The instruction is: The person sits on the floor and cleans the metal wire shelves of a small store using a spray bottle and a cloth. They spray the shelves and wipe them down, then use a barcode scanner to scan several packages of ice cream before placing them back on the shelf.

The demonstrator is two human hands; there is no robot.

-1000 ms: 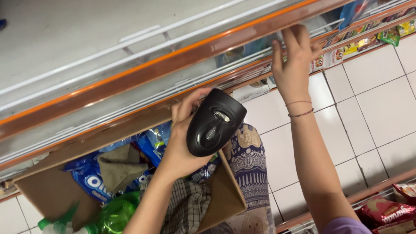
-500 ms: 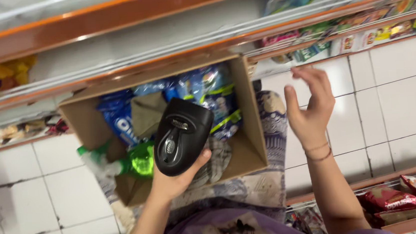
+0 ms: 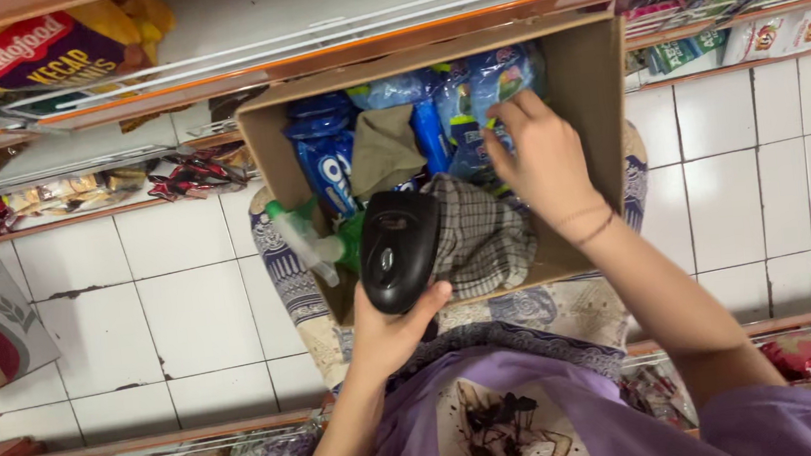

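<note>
Left hand (image 3: pixel 390 332) fingers wrapped round black scanner (image 3: pixel 400 250). Right hand (image 3: pixel 539 162) fingers loosely open on blue snack packs (image 3: pixel 472 90) in box (image 3: pixel 604 93); probably light, crinkly, slippery. Pinch an edge.

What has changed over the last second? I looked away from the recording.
The right hand came down from the shelf edge into the cardboard box, its fingers now on the blue snack packets; whether it grips one is unclear. The left hand still holds the black barcode scanner over the box.

One scanner (image 3: pixel 398 250), one cardboard box (image 3: pixel 596 84)
</note>
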